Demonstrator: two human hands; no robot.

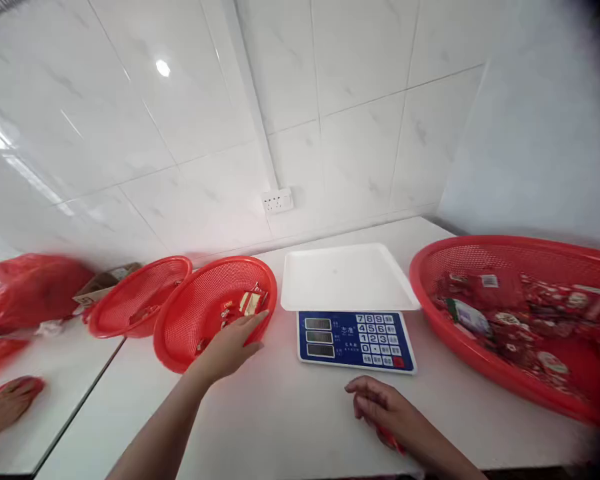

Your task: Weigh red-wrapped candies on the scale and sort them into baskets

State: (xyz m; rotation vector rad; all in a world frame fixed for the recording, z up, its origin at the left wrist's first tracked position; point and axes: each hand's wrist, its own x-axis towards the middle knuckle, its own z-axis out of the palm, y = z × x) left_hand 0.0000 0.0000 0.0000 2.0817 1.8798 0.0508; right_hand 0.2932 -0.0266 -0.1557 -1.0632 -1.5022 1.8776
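My left hand is over the near rim of a round red plastic basket. Its fingers are stretched out, with the thumb apart, and nothing shows in them. Inside that basket lie a cream-and-red packet and a few small red wrapped pieces. Low in front of the scale, my right hand has its fingers curled. A small red wrapped piece pokes out beneath its palm; most of it is hidden. Above the right hand is a digital scale with a blue keypad and a white tray.
A large red basket full of red packets stands on the right. Another red basket, a cardboard box and red plastic bags are on the left. Another person's hand is at the far left. A tiled wall rises behind.
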